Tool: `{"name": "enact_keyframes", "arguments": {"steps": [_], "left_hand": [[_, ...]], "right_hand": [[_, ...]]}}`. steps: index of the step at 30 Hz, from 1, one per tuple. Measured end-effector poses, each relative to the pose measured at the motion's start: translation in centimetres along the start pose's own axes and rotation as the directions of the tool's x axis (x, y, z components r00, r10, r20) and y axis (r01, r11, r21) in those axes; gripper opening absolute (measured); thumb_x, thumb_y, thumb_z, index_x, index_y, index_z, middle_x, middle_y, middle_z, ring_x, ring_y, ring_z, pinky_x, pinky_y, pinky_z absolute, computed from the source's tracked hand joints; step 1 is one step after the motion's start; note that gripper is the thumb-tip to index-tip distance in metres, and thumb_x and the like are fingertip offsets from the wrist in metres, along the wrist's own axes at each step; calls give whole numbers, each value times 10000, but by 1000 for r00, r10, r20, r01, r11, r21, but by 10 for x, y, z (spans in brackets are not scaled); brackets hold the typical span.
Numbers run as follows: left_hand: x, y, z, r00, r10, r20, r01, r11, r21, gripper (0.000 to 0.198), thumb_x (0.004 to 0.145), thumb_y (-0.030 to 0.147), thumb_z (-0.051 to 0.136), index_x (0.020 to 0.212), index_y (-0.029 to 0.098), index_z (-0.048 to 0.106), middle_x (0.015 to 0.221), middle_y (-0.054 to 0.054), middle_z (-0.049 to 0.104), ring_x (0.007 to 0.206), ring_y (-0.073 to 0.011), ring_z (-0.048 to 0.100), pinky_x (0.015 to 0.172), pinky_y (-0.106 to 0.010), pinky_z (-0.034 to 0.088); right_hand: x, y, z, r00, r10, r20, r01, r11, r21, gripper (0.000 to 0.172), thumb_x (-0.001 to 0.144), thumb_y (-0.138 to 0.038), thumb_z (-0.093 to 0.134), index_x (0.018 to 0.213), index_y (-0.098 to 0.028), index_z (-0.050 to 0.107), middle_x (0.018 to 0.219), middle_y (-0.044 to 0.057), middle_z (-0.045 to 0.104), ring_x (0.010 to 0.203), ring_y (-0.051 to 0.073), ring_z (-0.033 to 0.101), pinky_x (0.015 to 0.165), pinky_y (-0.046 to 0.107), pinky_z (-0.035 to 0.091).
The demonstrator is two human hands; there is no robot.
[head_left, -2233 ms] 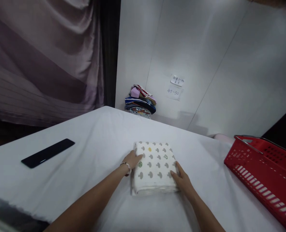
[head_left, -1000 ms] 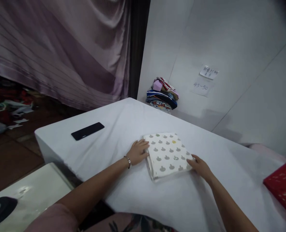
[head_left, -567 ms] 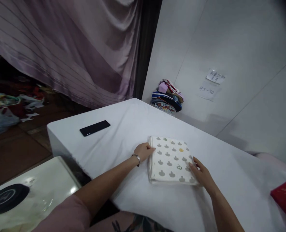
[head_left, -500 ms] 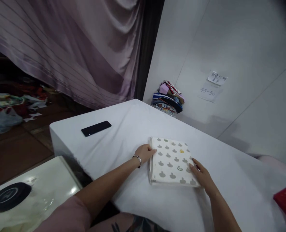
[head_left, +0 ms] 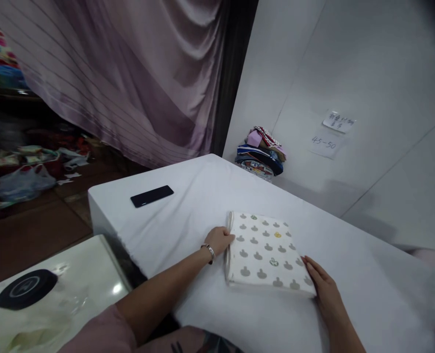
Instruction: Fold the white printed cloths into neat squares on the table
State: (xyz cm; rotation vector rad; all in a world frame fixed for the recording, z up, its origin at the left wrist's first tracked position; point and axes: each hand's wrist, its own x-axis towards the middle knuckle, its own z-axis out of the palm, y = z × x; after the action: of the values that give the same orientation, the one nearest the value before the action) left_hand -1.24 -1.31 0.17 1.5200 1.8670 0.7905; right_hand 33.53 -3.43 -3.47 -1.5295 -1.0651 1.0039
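Note:
A folded white cloth with rows of grey shapes, plus a few yellow and green ones, lies flat on the white-covered table. My left hand pinches its left edge, the thumb on top and the other fingers partly hidden. On that wrist is a silver-coloured band. At the lower right edge, my right hand grips the cloth near the corner, with its fingertips along the border. The cloth's right side slants outward toward that hand, so the near edge looks wider than the far one.
A black phone lies toward the table's left end. Against the wall is a pile of folded clothes. A pale glossy surface with a black oval piece stands at lower left. A mauve curtain hangs behind, near plastic bags on the floor.
My right hand has moved right and slightly nearer, drawing the cloth's near right corner outward. My left hand stays on the left edge. The view has shifted a little.

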Motion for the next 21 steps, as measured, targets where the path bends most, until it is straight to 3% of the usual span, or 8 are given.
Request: {"name": "enact_keyframes", "arguments": {"steps": [4,9,14,21], "left_hand": [[8,3,-2,1000,4,11,-5,998,57,270,708,441,568,615,187,572,651,0,622,648,-146,554,543,-236,327],[30,19,-4,999,-13,-30,16,993,115,404,690,593,549,688,191,584,718,-31,647,693,-178,579,547,-249,330],[45,21,-1,999,-44,-22,46,991,129,324,698,505,581,649,184,586,732,-47,650,707,-188,583,544,-252,329],[47,12,2,999,-40,-12,41,994,105,291,763,400,517,599,172,593,633,-34,621,646,-152,561,536,-237,318]], "right_hand": [[1,-1,1,999,52,-1,-52,998,-26,492,652,-505,661,1066,-240,646,1154,-5,627,1179,234,472,985,306,384],[-8,-14,6,999,30,-17,-31,996,-81,478,651,-507,649,1037,-226,664,1148,8,630,1162,252,486,973,304,391],[-12,-21,7,1000,8,-12,-10,994,-105,471,658,-512,633,1030,-224,664,1158,16,623,1173,259,472,991,324,370],[-10,-18,7,1000,16,-11,-17,995,-95,502,647,-520,639,1045,-216,658,1140,25,634,1145,271,496,963,328,400]]}}
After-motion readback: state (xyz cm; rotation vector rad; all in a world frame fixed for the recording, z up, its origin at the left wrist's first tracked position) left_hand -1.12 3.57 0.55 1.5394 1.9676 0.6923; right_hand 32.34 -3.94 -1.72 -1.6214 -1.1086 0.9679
